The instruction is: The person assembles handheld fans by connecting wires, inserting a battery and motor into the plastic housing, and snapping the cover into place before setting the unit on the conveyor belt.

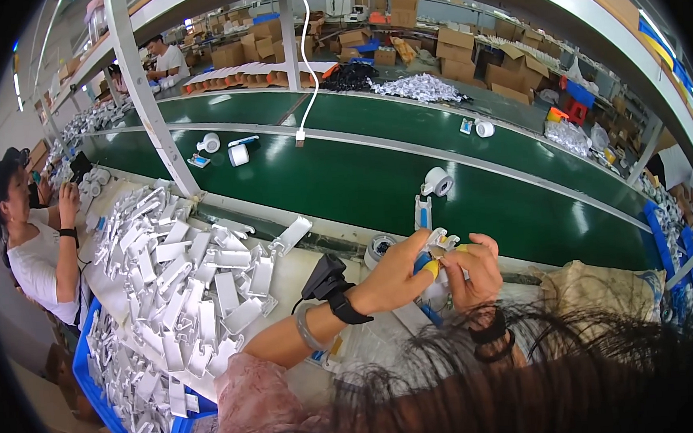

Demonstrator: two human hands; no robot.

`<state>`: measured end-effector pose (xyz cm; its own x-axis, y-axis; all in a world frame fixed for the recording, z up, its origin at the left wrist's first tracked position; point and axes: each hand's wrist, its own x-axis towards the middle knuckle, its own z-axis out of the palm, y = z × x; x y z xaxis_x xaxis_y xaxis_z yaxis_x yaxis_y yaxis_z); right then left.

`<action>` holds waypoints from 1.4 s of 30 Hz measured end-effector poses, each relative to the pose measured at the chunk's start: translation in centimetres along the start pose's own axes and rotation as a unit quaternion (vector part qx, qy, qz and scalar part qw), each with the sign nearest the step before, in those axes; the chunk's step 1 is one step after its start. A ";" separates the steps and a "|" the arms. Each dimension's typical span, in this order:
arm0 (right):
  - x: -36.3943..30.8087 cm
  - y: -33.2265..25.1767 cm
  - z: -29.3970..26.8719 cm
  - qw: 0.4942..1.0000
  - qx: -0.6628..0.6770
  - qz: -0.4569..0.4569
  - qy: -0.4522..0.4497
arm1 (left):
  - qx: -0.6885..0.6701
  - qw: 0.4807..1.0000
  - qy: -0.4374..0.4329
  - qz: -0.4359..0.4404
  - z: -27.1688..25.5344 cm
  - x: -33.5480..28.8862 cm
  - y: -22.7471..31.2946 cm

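My left hand and my right hand meet at the near edge of the green conveyor belt. Both are closed, fingers pinched around a small white plastic part. Yellow finger covers show on some fingertips. Beneath the hands are more white and blue pieces, mostly hidden, so I cannot make out their shape. Just left of my left fingers stands a round white part with a dark inside. Beyond the hands, a white cylindrical housing lies on the belt near a white-and-blue bracket.
White plastic brackets are heaped on the bench at left, above a full blue bin. A white cable hangs over the conveyor belt. At right lies a beige sack. A co-worker sits at far left.
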<state>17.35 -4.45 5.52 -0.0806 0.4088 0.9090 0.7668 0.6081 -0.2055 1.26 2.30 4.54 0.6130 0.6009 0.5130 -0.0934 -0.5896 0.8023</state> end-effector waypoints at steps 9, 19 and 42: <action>0.0 0.0 0.0 0.999 0.021 0.031 0.015 | -0.050 0.998 -0.024 0.019 -0.4 0.1 1.2; -0.5 0.4 0.2 1.000 0.015 0.023 0.004 | -0.016 1.000 0.020 0.017 0.5 -0.2 1.1; -4.5 13.0 -2.2 0.904 0.109 0.384 0.154 | 0.124 0.963 0.155 -0.180 -8.0 3.4 -12.6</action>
<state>29.06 0.13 -0.49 0.6285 0.5794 0.5190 0.3752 0.3586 -0.8548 -1.75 16.12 -1.35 0.3029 0.9005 0.3120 0.2955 -0.4000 0.8676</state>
